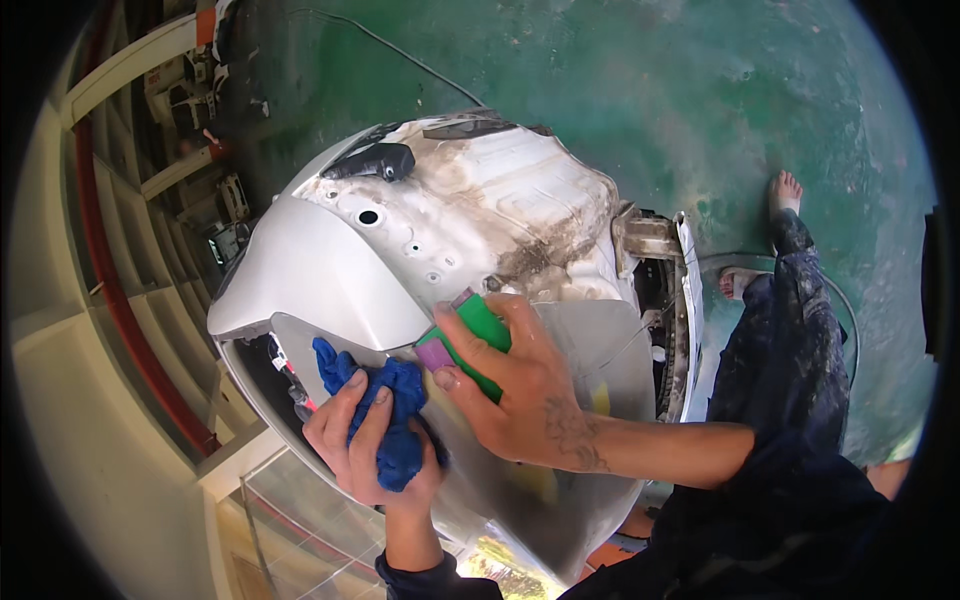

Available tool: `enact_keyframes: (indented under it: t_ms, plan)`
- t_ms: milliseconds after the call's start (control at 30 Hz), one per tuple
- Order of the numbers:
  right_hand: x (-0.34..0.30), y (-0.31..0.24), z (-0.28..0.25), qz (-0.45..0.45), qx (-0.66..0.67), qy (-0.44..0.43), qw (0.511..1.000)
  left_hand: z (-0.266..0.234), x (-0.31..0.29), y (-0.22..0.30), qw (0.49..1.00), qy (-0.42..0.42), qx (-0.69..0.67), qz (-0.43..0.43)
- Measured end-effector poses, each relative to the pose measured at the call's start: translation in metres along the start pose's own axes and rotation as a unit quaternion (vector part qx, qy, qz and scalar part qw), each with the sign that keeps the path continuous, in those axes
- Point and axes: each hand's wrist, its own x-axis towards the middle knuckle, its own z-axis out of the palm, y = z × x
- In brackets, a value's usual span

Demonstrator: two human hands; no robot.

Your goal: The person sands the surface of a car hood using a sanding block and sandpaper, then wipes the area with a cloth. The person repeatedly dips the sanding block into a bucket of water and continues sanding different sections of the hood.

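My right hand point(520, 375) is closed around a green sanding block point(484, 340), with purple abrasive paper point(433, 354) showing at its near-left end. The block rests against a curved white and grey car body panel point(330, 275), close to an edge between its glossy white part and its matt grey part. Just left of it, my left hand point(370, 450) grips a crumpled blue cloth point(400, 390) over the panel's near-left side. Whether the cloth touches the panel I cannot tell.
Beyond the panel lies a dirt-stained white inner body section point(540, 200) with a black part point(375, 162) on it. A metal bracket point(645, 238) juts out at right. Legs in dusty dark trousers point(790, 340) stand on the green floor point(640, 80), near a hose point(400, 50). A red pipe point(110, 270) runs along the left.
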Motion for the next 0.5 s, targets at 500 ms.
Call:
enact_keyframes:
  t_ms: [500]
  plan:
    - [-0.098, 0.012, -0.077, 0.093, 0.034, -0.224, 0.97, 0.024, -0.05, -0.016, 0.971, 0.151, -0.1, -0.158]
